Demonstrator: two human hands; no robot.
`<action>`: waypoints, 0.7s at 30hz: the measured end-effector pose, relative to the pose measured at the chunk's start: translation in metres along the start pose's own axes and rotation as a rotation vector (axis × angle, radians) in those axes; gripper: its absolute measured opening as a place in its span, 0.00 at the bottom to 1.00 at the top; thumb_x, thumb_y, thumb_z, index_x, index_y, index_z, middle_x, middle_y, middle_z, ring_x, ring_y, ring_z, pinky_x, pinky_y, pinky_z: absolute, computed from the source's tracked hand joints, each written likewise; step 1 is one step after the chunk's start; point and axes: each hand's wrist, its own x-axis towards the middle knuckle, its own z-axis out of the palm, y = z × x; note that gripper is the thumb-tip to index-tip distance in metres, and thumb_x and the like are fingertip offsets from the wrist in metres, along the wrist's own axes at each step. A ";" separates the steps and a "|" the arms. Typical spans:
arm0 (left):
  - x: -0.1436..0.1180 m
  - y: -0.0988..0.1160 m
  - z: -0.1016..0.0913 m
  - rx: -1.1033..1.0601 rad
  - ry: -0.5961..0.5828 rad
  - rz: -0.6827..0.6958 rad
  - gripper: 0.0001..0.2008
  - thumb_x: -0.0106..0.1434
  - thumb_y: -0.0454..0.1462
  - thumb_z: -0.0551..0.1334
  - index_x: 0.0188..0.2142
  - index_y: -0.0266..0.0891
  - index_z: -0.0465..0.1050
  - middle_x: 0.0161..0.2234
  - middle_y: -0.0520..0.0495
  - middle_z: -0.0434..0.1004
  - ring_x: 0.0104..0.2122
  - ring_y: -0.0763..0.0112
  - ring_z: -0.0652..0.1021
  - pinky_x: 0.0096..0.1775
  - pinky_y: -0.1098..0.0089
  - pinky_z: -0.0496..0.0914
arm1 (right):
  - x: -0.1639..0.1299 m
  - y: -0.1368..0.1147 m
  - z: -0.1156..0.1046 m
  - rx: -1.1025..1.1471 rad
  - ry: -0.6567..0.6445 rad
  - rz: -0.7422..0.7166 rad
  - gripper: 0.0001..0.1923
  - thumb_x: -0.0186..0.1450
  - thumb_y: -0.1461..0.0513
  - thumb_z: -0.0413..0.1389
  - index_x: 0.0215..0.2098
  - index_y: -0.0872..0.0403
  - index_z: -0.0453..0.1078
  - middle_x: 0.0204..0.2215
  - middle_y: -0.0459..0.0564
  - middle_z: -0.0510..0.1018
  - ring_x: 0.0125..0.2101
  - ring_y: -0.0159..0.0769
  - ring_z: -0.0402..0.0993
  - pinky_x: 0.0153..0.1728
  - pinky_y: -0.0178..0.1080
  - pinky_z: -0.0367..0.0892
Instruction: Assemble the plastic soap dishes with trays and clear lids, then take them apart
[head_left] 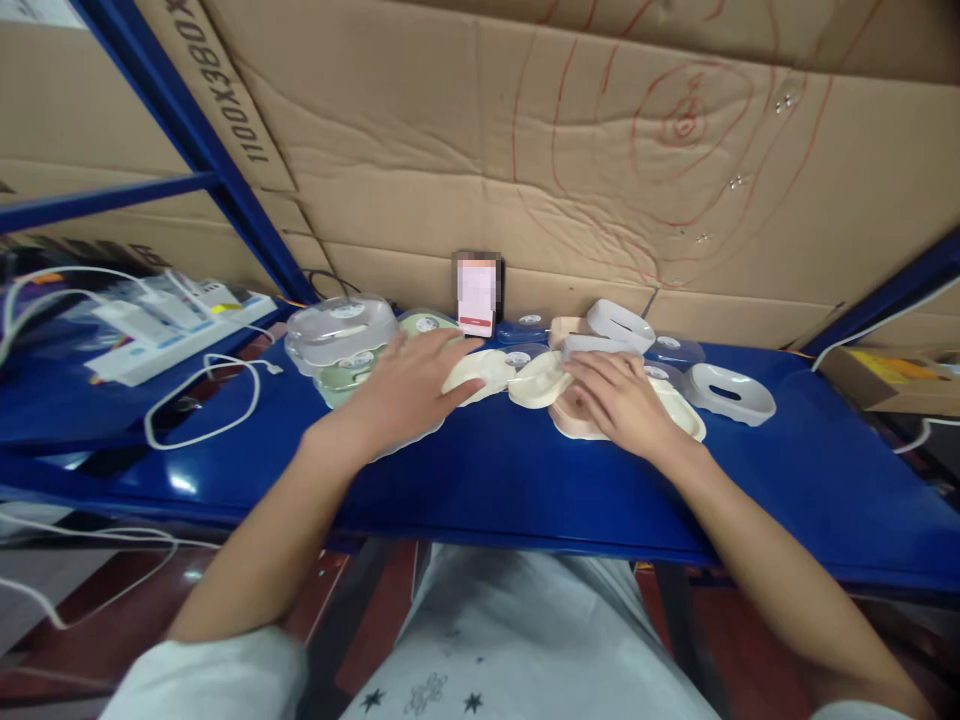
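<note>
My left hand [409,388] reaches over the left group of soap dishes, its fingers stretched and the thumb apart. Beside its thumb lies a cream oval dish piece [484,375]. Green soap dishes [341,378] show left of this hand, and a pale edge shows beneath it. My right hand [619,402] lies over the right group with its fingers extended. Its fingertips are at the edge of a tilted cream dish [538,382]; whether they touch it I cannot tell. Under that hand are a pinkish-beige dish [574,418] and a cream tray [684,412], both partly covered.
Clear lids [345,325] are stacked at the back left. Grey-white slotted dishes [731,393] sit on the right. A phone [478,293] leans against the cardboard wall [390,130]. A power strip [180,340] and white cables [154,420] lie on the left of the blue table [480,500].
</note>
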 end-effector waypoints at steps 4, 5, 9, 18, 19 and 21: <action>-0.066 -0.032 0.000 0.054 -0.100 -0.270 0.35 0.72 0.54 0.62 0.74 0.48 0.60 0.72 0.34 0.63 0.68 0.33 0.70 0.63 0.32 0.67 | 0.001 -0.019 0.000 0.018 0.003 -0.110 0.17 0.80 0.61 0.51 0.62 0.53 0.75 0.62 0.59 0.80 0.61 0.50 0.75 0.61 0.53 0.64; -0.081 -0.038 0.006 0.013 -0.104 -0.266 0.35 0.72 0.53 0.62 0.74 0.50 0.60 0.72 0.35 0.63 0.68 0.34 0.70 0.62 0.34 0.69 | 0.001 -0.024 0.002 0.020 -0.001 -0.150 0.17 0.80 0.61 0.51 0.62 0.54 0.76 0.62 0.59 0.80 0.61 0.50 0.75 0.61 0.53 0.65; -0.115 -0.042 0.027 -0.232 0.091 -0.153 0.33 0.67 0.59 0.67 0.69 0.64 0.67 0.65 0.43 0.70 0.62 0.38 0.74 0.61 0.39 0.73 | -0.001 -0.055 0.010 0.066 -0.034 -0.291 0.20 0.80 0.60 0.53 0.67 0.55 0.72 0.66 0.59 0.77 0.63 0.48 0.74 0.63 0.52 0.67; -0.068 0.013 0.044 -0.771 0.233 -0.227 0.26 0.74 0.57 0.61 0.64 0.49 0.75 0.62 0.40 0.77 0.63 0.51 0.77 0.65 0.48 0.71 | -0.013 -0.096 0.040 0.082 -0.123 -0.369 0.31 0.78 0.50 0.57 0.75 0.52 0.62 0.70 0.59 0.71 0.69 0.49 0.67 0.71 0.55 0.61; -0.064 0.015 0.045 -0.811 0.227 -0.229 0.26 0.75 0.56 0.60 0.63 0.48 0.76 0.61 0.40 0.78 0.62 0.51 0.78 0.64 0.50 0.73 | -0.013 -0.095 0.042 0.090 -0.114 -0.337 0.29 0.79 0.51 0.56 0.73 0.52 0.65 0.67 0.59 0.75 0.67 0.49 0.70 0.70 0.55 0.62; -0.059 0.019 0.045 -0.839 0.220 -0.211 0.25 0.76 0.55 0.60 0.62 0.47 0.76 0.61 0.40 0.78 0.61 0.53 0.79 0.62 0.52 0.74 | -0.011 -0.093 0.045 0.117 -0.119 -0.308 0.25 0.79 0.52 0.56 0.70 0.52 0.68 0.62 0.58 0.79 0.64 0.48 0.73 0.69 0.54 0.64</action>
